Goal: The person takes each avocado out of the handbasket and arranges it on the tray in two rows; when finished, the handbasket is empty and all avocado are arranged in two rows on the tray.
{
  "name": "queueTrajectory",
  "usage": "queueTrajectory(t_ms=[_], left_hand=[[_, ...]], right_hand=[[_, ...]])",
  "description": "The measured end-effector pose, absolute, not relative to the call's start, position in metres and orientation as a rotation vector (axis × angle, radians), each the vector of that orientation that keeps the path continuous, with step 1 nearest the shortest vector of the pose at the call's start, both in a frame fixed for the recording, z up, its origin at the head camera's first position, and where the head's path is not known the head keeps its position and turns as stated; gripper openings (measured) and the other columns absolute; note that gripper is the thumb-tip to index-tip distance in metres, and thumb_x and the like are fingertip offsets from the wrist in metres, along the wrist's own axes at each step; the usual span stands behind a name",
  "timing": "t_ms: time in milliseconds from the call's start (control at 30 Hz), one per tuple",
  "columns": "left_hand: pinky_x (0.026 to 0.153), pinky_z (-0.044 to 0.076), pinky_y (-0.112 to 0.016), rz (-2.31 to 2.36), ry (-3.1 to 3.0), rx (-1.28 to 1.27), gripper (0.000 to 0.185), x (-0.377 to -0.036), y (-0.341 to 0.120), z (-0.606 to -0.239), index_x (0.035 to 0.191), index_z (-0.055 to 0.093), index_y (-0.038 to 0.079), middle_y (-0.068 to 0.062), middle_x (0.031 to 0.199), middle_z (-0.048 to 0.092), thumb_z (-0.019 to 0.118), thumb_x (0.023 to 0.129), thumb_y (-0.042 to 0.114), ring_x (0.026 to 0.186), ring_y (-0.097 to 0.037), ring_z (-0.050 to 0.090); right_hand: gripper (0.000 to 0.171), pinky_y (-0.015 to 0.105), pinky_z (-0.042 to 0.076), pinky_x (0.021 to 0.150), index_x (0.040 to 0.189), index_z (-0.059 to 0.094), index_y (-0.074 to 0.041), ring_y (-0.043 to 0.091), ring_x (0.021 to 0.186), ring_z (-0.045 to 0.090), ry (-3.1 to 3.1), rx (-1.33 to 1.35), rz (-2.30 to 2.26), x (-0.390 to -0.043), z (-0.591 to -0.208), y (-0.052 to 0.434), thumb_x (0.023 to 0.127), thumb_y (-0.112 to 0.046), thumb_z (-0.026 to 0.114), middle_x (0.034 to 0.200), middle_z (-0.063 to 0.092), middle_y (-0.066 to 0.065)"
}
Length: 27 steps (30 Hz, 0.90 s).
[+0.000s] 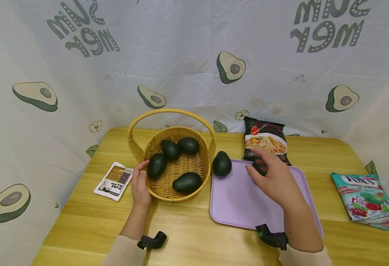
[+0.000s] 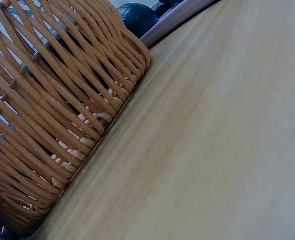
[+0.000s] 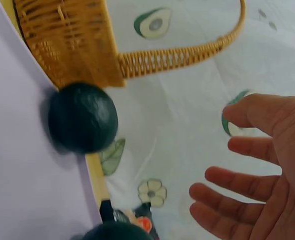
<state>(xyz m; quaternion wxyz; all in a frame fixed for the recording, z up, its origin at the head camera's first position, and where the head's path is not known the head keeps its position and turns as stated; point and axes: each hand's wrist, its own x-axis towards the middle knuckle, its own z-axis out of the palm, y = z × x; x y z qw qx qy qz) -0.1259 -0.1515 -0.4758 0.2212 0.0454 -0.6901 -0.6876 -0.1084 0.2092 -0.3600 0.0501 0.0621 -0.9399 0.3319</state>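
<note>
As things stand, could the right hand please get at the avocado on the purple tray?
Probably yes: the right hand hovers open over the purple tray, and nothing stands between it and the avocado at the tray's far-left corner.

Four avocados (image 1: 171,149) lie in the basket (image 1: 167,194), left of the tray (image 1: 237,199).
</note>
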Motion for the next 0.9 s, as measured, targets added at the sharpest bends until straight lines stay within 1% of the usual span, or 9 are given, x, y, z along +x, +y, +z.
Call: queueTrajectory(t_ms=[133, 200, 300, 400, 467, 533, 733, 800, 900], left_hand=[[0.114, 0.027, -0.022, -1.903, -1.899, 0.121, 0.041, -0.126, -0.152, -0.477, 0.132, 0.057, -0.005, -0.018, 0.139, 0.055, 0.031, 0.105, 0.012, 0.139, -0.01, 0.041], [0.114, 0.026, -0.022, -1.905, -1.893, 0.119, 0.041, -0.126, -0.152, -0.478, 0.132, 0.057, -0.006, -0.015, 0.138, 0.056, 0.031, 0.105, 0.011, 0.14, -0.013, 0.041], [0.115, 0.026, -0.024, -1.904, -1.888, 0.124, 0.041, -0.126, -0.152, -0.478, 0.132, 0.057, -0.006, -0.004, 0.134, 0.06, 0.032, 0.105, 0.011, 0.141, -0.016, 0.04], [0.117, 0.024, -0.027, -1.905, -1.891, 0.131, 0.041, -0.127, -0.153, -0.478, 0.132, 0.058, -0.005, 0.011, 0.129, 0.06, 0.032, 0.105, 0.011, 0.142, -0.018, 0.039], [0.118, 0.023, -0.029, -1.905, -1.896, 0.134, 0.041, -0.128, -0.153, -0.478, 0.132, 0.057, -0.005, 0.014, 0.128, 0.059, 0.032, 0.105, 0.012, 0.144, -0.018, 0.038], [0.119, 0.022, -0.031, -1.905, -1.903, 0.135, 0.041, -0.128, -0.153, -0.477, 0.132, 0.057, -0.005, 0.011, 0.13, 0.059, 0.032, 0.105, 0.012, 0.145, -0.019, 0.037], [0.119, 0.022, -0.03, -1.897, -1.918, 0.149, 0.041, -0.127, -0.153, -0.475, 0.132, 0.057, -0.004, -0.015, 0.14, 0.056, 0.031, 0.105, 0.012, 0.145, -0.02, 0.036], [0.118, 0.023, -0.028, -1.899, -1.919, 0.15, 0.041, -0.127, -0.153, -0.474, 0.132, 0.057, -0.004, -0.018, 0.141, 0.055, 0.031, 0.105, 0.011, 0.145, -0.02, 0.037], [0.117, 0.024, -0.026, -1.901, -1.917, 0.148, 0.041, -0.127, -0.152, -0.474, 0.132, 0.057, -0.004, -0.016, 0.139, 0.056, 0.031, 0.105, 0.011, 0.144, -0.02, 0.038]], right_hand=[[0.048, 0.052, 0.056, 0.095, 0.14, 0.059, -0.009, 0.033, 0.115, 0.065, -2.787, 0.361, 1.022, -0.107, -0.366, 0.189, 0.095, -0.018, 0.071, 0.133, 0.063, 0.016], [0.046, 0.049, 0.058, 0.093, 0.137, 0.062, -0.01, 0.029, 0.113, 0.066, -2.752, 0.453, 1.008, -0.106, -0.369, 0.178, 0.093, -0.016, 0.073, 0.13, 0.066, 0.012], [0.043, 0.045, 0.059, 0.089, 0.132, 0.065, -0.012, 0.025, 0.108, 0.067, -2.71, 0.576, 0.974, -0.103, -0.373, 0.161, 0.091, -0.017, 0.076, 0.127, 0.068, 0.007], [0.044, 0.042, 0.058, 0.089, 0.132, 0.065, -0.013, 0.021, 0.107, 0.068, -2.693, 0.683, 0.977, -0.099, -0.374, 0.143, 0.091, -0.02, 0.077, 0.127, 0.067, 0.002], [0.045, 0.042, 0.058, 0.09, 0.133, 0.065, -0.015, 0.02, 0.109, 0.068, -2.693, 0.743, 0.974, -0.096, -0.375, 0.132, 0.091, -0.023, 0.077, 0.128, 0.067, 0.0], [0.045, 0.041, 0.057, 0.092, 0.133, 0.065, -0.016, 0.018, 0.113, 0.067, -2.7, 0.792, 0.971, -0.093, -0.375, 0.122, 0.091, -0.026, 0.077, 0.128, 0.066, -0.002], [0.041, 0.039, 0.056, 0.097, 0.133, 0.065, -0.021, 0.014, 0.118, 0.065, -2.767, 0.879, 0.946, -0.089, -0.379, 0.1, 0.094, -0.032, 0.074, 0.129, 0.065, -0.006], [0.041, 0.038, 0.055, 0.098, 0.132, 0.066, -0.02, 0.014, 0.119, 0.064, -2.761, 0.909, 0.924, -0.09, -0.38, 0.095, 0.094, -0.032, 0.074, 0.128, 0.065, -0.005], [0.04, 0.038, 0.054, 0.1, 0.131, 0.066, -0.018, 0.016, 0.12, 0.063, -2.724, 0.955, 0.879, -0.093, -0.381, 0.088, 0.093, -0.03, 0.074, 0.128, 0.065, -0.003]])
